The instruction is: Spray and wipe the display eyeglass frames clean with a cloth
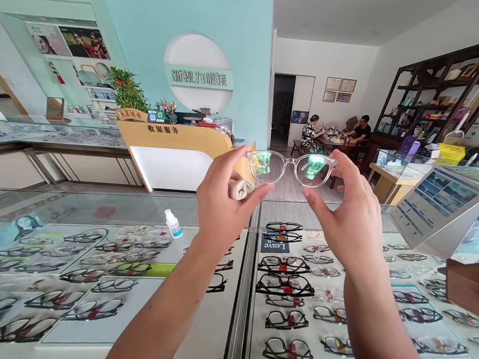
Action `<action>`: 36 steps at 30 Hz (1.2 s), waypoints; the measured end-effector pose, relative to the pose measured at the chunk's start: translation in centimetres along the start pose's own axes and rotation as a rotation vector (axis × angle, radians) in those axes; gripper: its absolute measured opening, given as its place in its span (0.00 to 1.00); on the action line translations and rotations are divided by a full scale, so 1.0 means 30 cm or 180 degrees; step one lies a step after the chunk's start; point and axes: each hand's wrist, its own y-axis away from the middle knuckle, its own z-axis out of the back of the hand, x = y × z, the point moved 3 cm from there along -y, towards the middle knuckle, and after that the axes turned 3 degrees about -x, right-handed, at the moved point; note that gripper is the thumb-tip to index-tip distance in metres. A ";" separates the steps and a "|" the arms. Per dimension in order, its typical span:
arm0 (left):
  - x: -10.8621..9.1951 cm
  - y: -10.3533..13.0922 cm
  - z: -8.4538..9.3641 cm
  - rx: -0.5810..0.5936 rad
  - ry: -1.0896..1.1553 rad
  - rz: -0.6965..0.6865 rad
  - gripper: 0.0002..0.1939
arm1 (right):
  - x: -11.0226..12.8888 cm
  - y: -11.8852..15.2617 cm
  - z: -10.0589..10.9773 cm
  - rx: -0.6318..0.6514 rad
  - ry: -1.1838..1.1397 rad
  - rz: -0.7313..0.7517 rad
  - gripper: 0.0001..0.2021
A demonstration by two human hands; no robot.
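Clear-framed eyeglasses (291,163) are held up level above the glass counter, their lenses showing green reflections. My left hand (225,192) grips the left end of the frame between thumb and fingers. A rolled beige cloth (242,190) is tucked in that same hand. At the opposite end, my right hand (348,212) pinches the frame with thumb and forefinger. On the counter left of my left forearm stands a small white spray bottle (173,224) with a teal label.
Under the glass counter top (135,206) lie rows of eyeglasses (284,284). A tilted display card (438,204) and a brown case (472,289) are on the right. Beyond are a cashier desk (173,164) and two people (314,135) at a table.
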 end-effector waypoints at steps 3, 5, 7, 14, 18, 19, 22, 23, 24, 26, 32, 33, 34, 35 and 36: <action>0.002 -0.003 0.000 0.0000 0.0020 -0.0016 0.36 | -0.007 0.005 -0.009 -0.0017 -0.0029 -0.0056 0.40; 0.003 -0.005 0.002 -0.0015 0.0006 -0.0038 0.36 | -0.006 0.009 -0.015 -0.0015 -0.0031 -0.0093 0.40; 0.003 -0.006 0.005 -0.0047 0.0001 -0.0079 0.35 | -0.002 0.011 -0.018 -0.0012 -0.0026 -0.0099 0.40; 0.004 -0.003 0.014 -0.0112 -0.0040 -0.0052 0.37 | 0.020 0.007 -0.016 -0.0011 -0.0014 -0.0015 0.37; -0.005 0.002 0.012 -0.0111 -0.0012 -0.0070 0.37 | 0.015 0.008 -0.024 0.0097 -0.0071 -0.0175 0.38; -0.008 0.002 0.011 -0.0113 0.0008 -0.0092 0.37 | 0.013 0.009 -0.026 0.0118 -0.0084 -0.0193 0.38; -0.016 0.004 0.011 -0.0118 0.0051 -0.0139 0.36 | 0.009 0.011 -0.028 0.0131 -0.0109 -0.0166 0.39; -0.017 0.004 0.012 -0.0120 0.0051 -0.0141 0.36 | 0.008 0.011 -0.028 0.0125 -0.0109 -0.0146 0.38; -0.019 0.004 0.012 -0.0122 0.0045 -0.0137 0.36 | 0.008 0.011 -0.027 0.0118 -0.0105 -0.0125 0.38; -0.020 0.004 0.013 -0.0125 0.0014 -0.0114 0.36 | 0.009 0.011 -0.025 0.0110 -0.0088 -0.0088 0.38; -0.024 0.006 0.014 -0.0188 -0.0017 -0.0169 0.35 | 0.010 0.011 -0.021 0.0100 -0.0071 -0.0026 0.37; -0.023 0.007 0.012 -0.0173 -0.0023 -0.0157 0.35 | 0.011 0.011 -0.019 0.0076 -0.0057 -0.0001 0.37; -0.022 0.008 0.011 -0.0155 -0.0028 -0.0133 0.35 | 0.013 0.011 -0.017 0.0045 -0.0033 0.0027 0.37; -0.019 0.010 0.009 -0.0136 -0.0026 -0.0099 0.35 | 0.016 0.011 -0.015 0.0009 0.0001 0.0056 0.36; -0.015 0.011 0.008 -0.0116 -0.0014 -0.0056 0.36 | 0.021 0.010 -0.012 -0.0023 0.0038 0.0081 0.36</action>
